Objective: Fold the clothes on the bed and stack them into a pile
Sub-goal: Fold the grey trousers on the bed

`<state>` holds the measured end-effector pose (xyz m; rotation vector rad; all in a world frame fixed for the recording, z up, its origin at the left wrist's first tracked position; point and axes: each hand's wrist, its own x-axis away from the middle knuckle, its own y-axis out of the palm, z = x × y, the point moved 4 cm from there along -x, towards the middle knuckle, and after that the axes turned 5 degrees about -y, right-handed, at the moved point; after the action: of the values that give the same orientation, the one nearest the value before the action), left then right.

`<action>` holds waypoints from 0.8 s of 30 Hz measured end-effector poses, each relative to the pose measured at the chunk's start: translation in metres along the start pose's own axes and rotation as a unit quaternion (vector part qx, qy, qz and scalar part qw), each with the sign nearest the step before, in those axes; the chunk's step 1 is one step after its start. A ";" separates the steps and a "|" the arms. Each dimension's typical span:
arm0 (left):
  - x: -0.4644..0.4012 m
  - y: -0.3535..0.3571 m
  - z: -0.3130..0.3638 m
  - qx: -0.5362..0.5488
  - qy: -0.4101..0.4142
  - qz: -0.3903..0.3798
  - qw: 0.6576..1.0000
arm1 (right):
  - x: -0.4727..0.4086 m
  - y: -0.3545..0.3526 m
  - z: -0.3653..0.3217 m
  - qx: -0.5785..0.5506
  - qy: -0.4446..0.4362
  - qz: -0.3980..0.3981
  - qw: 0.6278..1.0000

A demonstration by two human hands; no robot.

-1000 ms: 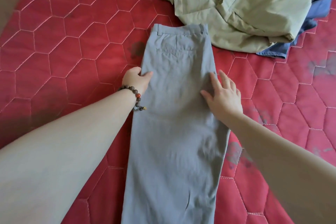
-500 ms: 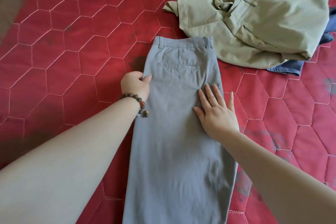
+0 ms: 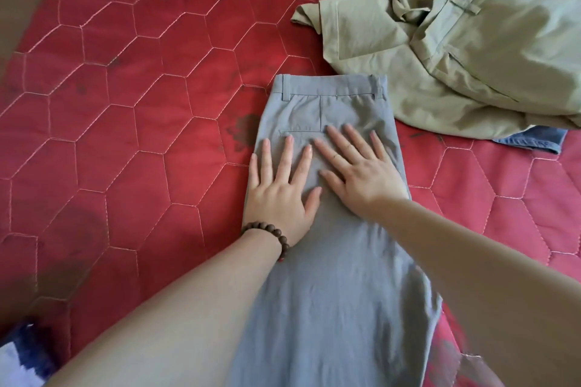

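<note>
Since half a second ago your left hand [image 3: 279, 188] has let go of the trousers' left edge, where it was curled, and now lies flat on the cloth; your right hand [image 3: 358, 171] has slid up and inward, so the two sit side by side.

Both hands are released — fingers straight and spread, palms pressing down on the grey trousers [image 3: 330, 286], grasping nothing. Your left thumb and right thumb nearly meet at the middle of the garment, just below the back pocket slit. A brown bead bracelet [image 3: 276, 237] circles your left wrist, with one reddish bead on its underside.

The grey trousers lie folded lengthwise, leg on leg, in the middle of the red quilted bedcover [image 3: 125, 135]; the waistband with its belt loops points away from you and the legs run down out of the picture between your forearms. No label or writing can be read on them.

Beyond and to the right, a crumpled olive-green garment [image 3: 471, 50] lies in a loose heap, its near edge just beside the waistband's right corner — whether they touch you cannot tell. A blue garment [image 3: 531, 140] peeks from under its lower right edge. At the bottom left corner a blue-and-white cloth [image 3: 19, 358] shows, blurred.
</note>
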<state>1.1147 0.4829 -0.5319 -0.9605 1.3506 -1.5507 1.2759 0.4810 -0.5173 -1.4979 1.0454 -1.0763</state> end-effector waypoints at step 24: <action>-0.002 0.004 -0.001 -0.035 -0.008 -0.028 0.999 | 0.030 -0.004 -0.042 -0.048 0.047 0.078 0.995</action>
<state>1.1151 0.4849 -0.5361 -1.0598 1.3847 -1.5429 1.2428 0.4429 -0.5041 -1.4257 1.2742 -1.0070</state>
